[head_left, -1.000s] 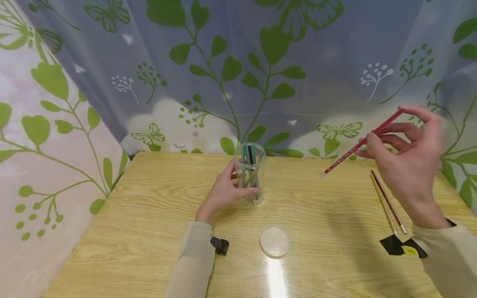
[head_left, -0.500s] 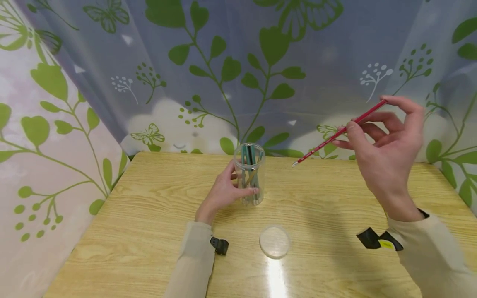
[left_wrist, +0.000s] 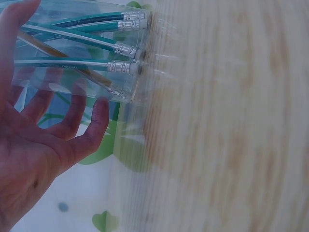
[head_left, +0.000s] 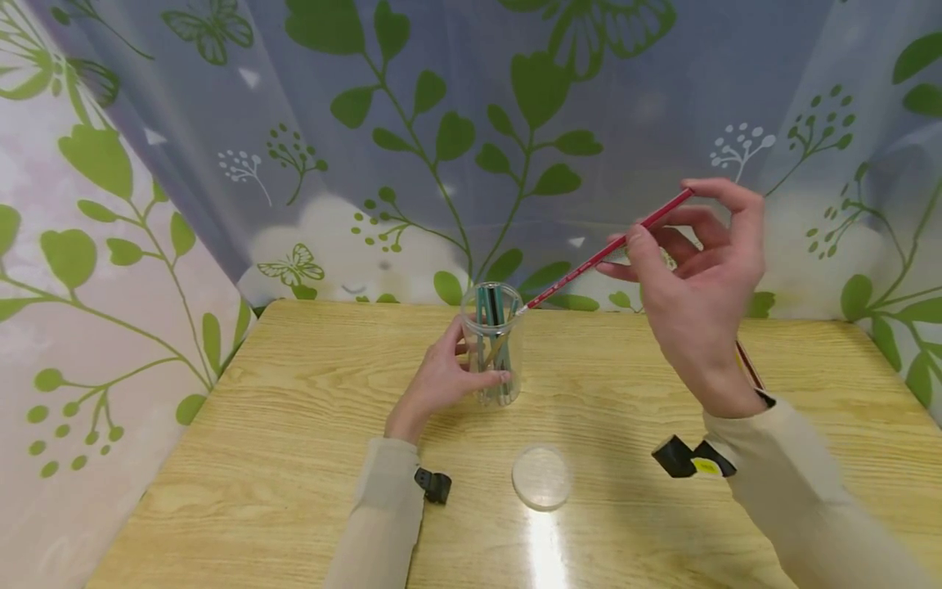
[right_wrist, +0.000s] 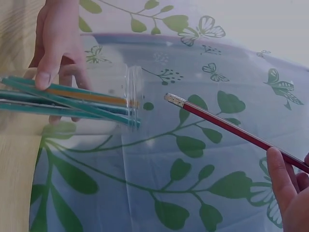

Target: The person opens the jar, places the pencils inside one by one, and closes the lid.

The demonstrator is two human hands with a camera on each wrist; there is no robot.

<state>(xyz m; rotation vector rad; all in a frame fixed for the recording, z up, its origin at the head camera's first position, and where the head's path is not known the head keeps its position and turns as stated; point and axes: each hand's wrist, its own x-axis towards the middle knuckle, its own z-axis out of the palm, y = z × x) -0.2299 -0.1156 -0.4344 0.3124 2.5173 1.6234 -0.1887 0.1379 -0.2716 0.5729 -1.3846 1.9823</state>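
My left hand (head_left: pixel 440 378) grips a clear plastic jar (head_left: pixel 518 360) that stands upright on the table, thumb across its front and fingers round the far side. Inside are several teal pencils (left_wrist: pixel 91 64) and one yellow pencil (left_wrist: pixel 65 57), eraser ends down at the jar's bottom. My right hand (head_left: pixel 699 294) pinches a red pencil (head_left: pixel 581 268) between thumb and fingers, index finger at its upper end. The red pencil slants down to the left, and its eraser end overlaps the jar's rim in the head view. In the right wrist view that eraser shows just outside the jar's mouth.
A round clear lid (head_left: pixel 542 477) lies on the wooden table (head_left: pixel 294 458) in front of the jar. Part of a dark red pencil (head_left: pixel 751 366) shows on the table behind my right wrist. A patterned curtain (head_left: pixel 412 164) hangs along the table's back edge.
My right hand has moved left with the red pencil, bringing its eraser end from well right of the jar to the rim. The left hand and jar have stayed in place.
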